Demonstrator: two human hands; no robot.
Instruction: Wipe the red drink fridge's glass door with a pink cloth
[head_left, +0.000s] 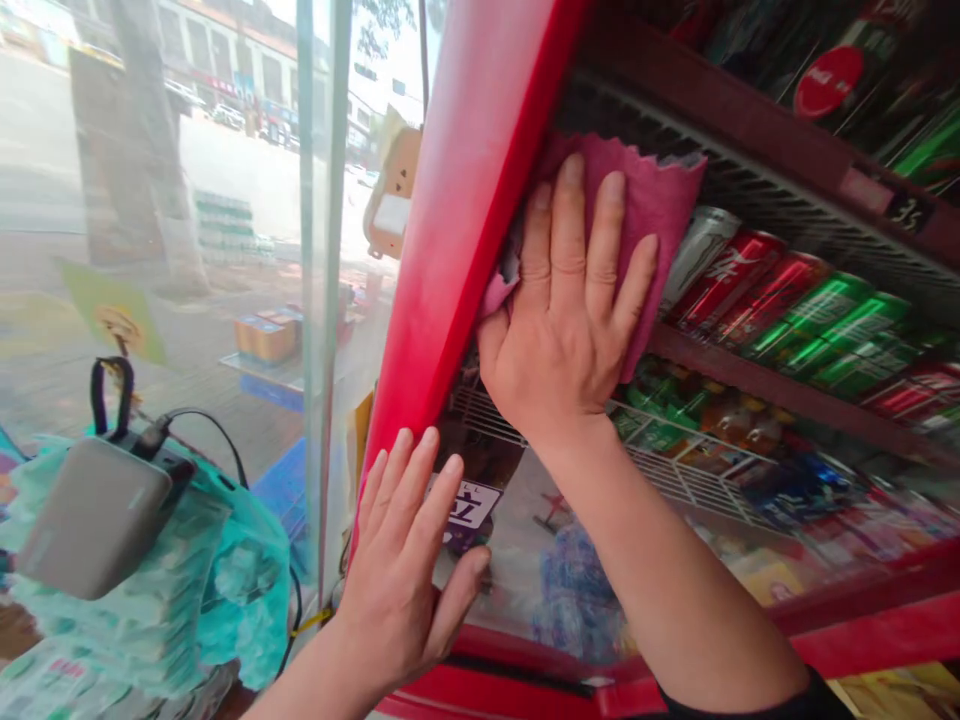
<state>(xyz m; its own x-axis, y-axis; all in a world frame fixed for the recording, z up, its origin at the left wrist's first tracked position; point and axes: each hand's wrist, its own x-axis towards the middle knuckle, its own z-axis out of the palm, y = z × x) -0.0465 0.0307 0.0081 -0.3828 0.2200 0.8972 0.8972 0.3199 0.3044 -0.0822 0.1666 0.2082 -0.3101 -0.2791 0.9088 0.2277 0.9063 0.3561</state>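
From the head camera I see my right hand point(570, 310) pressed flat, fingers spread, on a pink cloth point(652, 200) against the glass door of a drinks fridge point(465, 200), just beside its red frame. The cloth is pinned between my palm and the glass, up near the far part of the door; it is not gripped in a fist, only held down by the open hand. My left hand point(405, 570) lies nearer and lower, also open and flat, fingers together, touching the glass close to the red frame and grasping nothing.

I judge the wiping to be mid-way at best: the cloth sits high at the left edge of the door, and the wide stretch of glass to the right and below looks untouched, though I cannot tell clean from dirty through the reflections.

Behind the glass, red and green cans point(787, 300) lie in rows on shelves; lower goods are blurred. A label point(469, 505) near my left fingers is partly covered. At the left, a grey power bank point(97, 515) with a cable rests on green plastic-wrapped packs point(225, 580). The street beyond is hazy, and the fridge is cut off on the right.
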